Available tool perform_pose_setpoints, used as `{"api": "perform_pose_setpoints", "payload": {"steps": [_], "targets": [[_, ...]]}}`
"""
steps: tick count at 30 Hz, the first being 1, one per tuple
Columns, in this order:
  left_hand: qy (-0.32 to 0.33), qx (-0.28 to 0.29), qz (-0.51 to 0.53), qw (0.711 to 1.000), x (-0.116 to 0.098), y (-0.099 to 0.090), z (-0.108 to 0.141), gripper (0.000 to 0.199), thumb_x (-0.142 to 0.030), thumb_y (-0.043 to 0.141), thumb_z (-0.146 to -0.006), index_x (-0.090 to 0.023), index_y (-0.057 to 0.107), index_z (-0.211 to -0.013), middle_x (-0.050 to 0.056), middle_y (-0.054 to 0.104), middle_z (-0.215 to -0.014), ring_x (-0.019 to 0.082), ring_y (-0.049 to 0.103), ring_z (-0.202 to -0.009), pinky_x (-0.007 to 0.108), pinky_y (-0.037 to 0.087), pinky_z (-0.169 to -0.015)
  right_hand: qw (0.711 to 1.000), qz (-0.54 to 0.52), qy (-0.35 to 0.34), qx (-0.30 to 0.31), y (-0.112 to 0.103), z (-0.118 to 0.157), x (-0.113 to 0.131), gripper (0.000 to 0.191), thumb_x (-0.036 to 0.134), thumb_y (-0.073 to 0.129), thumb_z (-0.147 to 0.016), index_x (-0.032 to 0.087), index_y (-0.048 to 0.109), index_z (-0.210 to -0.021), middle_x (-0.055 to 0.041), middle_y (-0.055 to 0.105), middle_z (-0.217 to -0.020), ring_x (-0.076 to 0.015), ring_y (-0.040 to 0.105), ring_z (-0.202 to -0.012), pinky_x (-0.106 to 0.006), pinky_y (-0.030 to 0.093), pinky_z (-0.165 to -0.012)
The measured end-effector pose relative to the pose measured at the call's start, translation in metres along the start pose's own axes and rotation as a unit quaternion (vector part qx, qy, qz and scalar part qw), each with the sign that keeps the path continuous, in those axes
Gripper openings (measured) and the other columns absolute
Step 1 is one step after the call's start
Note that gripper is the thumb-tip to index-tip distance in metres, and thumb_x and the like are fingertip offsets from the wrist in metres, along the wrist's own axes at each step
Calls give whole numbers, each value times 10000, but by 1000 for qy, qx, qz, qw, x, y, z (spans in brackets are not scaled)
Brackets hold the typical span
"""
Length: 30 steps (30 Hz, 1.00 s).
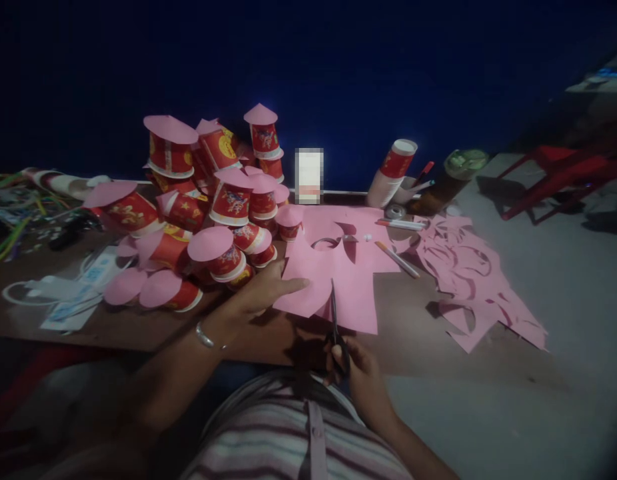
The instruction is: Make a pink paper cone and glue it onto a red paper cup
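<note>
A large pink paper sheet (356,287) lies over the table in front of me, with curved cut-outs in its far part. My right hand (356,367) grips a pair of dark-handled scissors (334,310) at the sheet's near edge; the blades point away from me and lie along a cut in the paper. My left hand (268,287), with a silver bangle at the wrist, pinches the sheet's left edge, thumb on top and the other fingers mostly hidden underneath. Left of the sheet stand and lie several red paper cups (231,203) topped with pink paper cones (211,243).
Pink paper scraps (488,293) lie at the right. Markers (397,259) rest beside the sheet. A stack of cups (393,170) and a jar (453,177) stand behind. A white power strip (53,288) with cables is at the left, and a red stool (553,177) at the right.
</note>
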<state>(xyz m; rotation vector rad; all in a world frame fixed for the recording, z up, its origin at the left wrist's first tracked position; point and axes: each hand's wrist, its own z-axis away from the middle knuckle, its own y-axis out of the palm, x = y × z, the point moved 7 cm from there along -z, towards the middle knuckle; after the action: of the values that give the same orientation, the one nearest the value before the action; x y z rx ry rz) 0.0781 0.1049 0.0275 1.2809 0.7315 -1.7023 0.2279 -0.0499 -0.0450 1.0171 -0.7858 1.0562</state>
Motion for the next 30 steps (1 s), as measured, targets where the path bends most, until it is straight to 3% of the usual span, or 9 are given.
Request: {"api": "perform_pose_setpoints", "payload": {"steps": [5,11,15,21,30], "targets": [[12,-9,-54,998,2,-8,-1,632,-489,903,-720,-109,726,-1193,162,786,-1189,320,744,-1023,407,600,-864,1000,9,20,16,3,-2,0,593,761,814,-745,189,658,-741,31,579,-603,-99,507,-499,-238,504,-492],[10,-13,-91,996,3,-11,2,594,-481,886,-727,-103,734,-1160,122,799,-1030,289,737,-930,386,592,-815,1000,8,9,22,7,-3,3,588,756,798,-768,192,635,-731,29,576,-604,-98,489,-507,-247,502,-506],[26,-4,-85,996,0,-11,2,626,-457,884,-725,-119,710,-1222,116,793,-1078,283,736,-939,372,590,-805,1000,12,9,16,7,-2,3,597,763,785,-778,190,628,-720,31,567,-597,-96,491,-494,-244,486,-494],[36,9,-90,995,0,-11,1,549,-451,874,-737,-129,719,-1154,91,794,-1006,262,728,-899,352,588,-787,1000,18,7,15,6,-3,0,629,787,777,-769,185,614,-682,29,566,-582,-86,494,-462,-234,470,-477],[3,3,-76,997,0,-9,2,595,-455,871,-727,-134,682,-1191,103,788,-1080,262,724,-933,342,587,-773,1000,13,11,14,3,-2,-4,615,782,790,-757,186,645,-713,28,577,-565,-93,508,-435,-234,466,-451]]}}
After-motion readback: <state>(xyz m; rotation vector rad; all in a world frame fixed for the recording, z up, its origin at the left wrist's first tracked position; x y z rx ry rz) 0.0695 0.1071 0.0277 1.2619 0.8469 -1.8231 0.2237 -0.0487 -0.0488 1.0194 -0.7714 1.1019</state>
